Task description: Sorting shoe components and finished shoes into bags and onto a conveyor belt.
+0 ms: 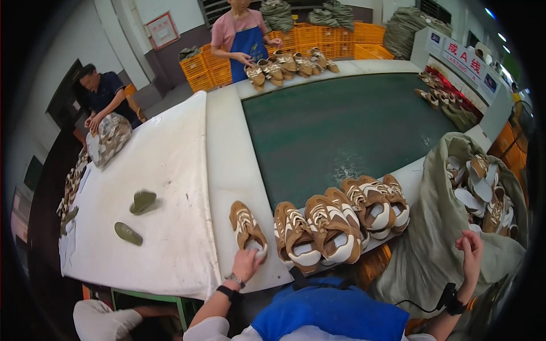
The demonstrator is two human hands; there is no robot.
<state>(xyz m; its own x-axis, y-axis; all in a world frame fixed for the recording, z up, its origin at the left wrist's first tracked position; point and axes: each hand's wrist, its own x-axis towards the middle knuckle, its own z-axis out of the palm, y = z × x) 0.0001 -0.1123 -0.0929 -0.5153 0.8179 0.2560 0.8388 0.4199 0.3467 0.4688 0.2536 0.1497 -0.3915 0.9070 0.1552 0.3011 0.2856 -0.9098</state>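
Note:
My left hand [248,265] is at the heel of a single brown and white sneaker [244,223], its fingers closed at the shoe's opening. That sneaker stands on the white ledge, toe pointing away from me. To its right is a tight row of brown and white sneakers [318,227], some on top of others. My right hand [470,250] is raised beside a large grey-green sack [412,238], fingers curled, with nothing visible in them. Inside the sack lie several shoe uppers [483,187] in brown and white.
A dark green conveyor belt [341,131] runs beyond the ledge. On the white cloth-covered table [165,170] lie two olive shoe pieces [142,202]. One co-worker [239,40] stands behind more sneakers; another [108,96] handles a bundle. Orange crates [324,40] line the back.

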